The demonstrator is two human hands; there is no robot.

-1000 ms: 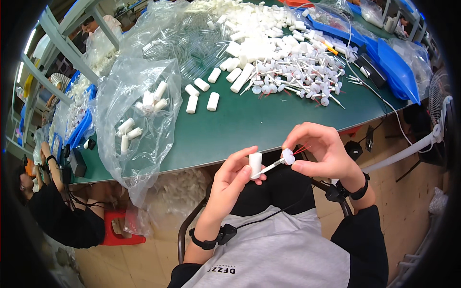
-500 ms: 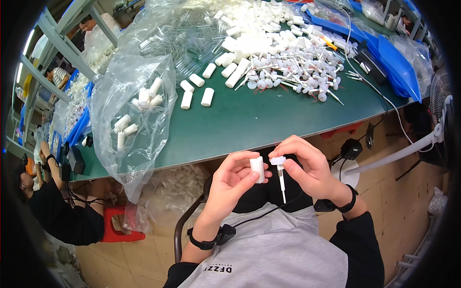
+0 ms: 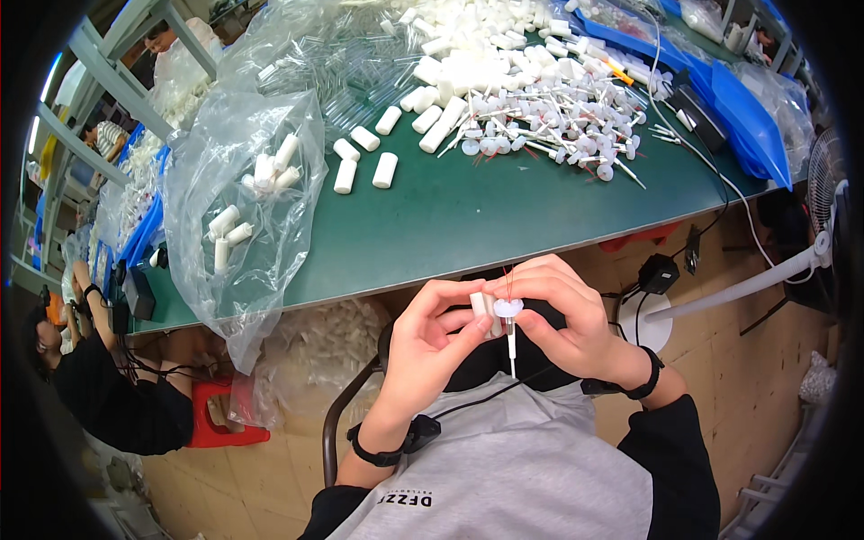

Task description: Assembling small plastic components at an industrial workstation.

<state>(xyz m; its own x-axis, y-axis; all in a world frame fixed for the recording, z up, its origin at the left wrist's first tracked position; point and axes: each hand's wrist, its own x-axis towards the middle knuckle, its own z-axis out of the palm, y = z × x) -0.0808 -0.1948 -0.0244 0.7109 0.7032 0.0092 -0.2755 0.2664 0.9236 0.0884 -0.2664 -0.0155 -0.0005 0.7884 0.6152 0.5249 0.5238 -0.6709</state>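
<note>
My left hand (image 3: 439, 335) is closed on a short white cylinder (image 3: 480, 306), its thumb and fingers pinching the sides. My right hand (image 3: 576, 319) grips a thin white stem with a translucent disc cap (image 3: 508, 309); red wires rise from the cap and the stem points down. The two hands are nearly touching in front of the bench edge, with the cap right beside the cylinder. On the green bench (image 3: 396, 234) lie several loose white cylinders (image 3: 384, 170). Farther back spreads a heap of similar capped stems (image 3: 549, 130).
A clear plastic bag (image 3: 261, 225) with several white cylinders overhangs the bench's left front edge. Clear tubes (image 3: 351, 76) and piled white cylinders (image 3: 486, 54) lie at the back. Blue trays (image 3: 742, 126), cables and a fan (image 3: 823, 180) stand right. A co-worker (image 3: 121, 378) sits left.
My right hand has moved left with the capped stem, bringing it next to the cylinder. My left hand keeps its hold, and the cylinder tilts slightly. The view has shifted a little.
</note>
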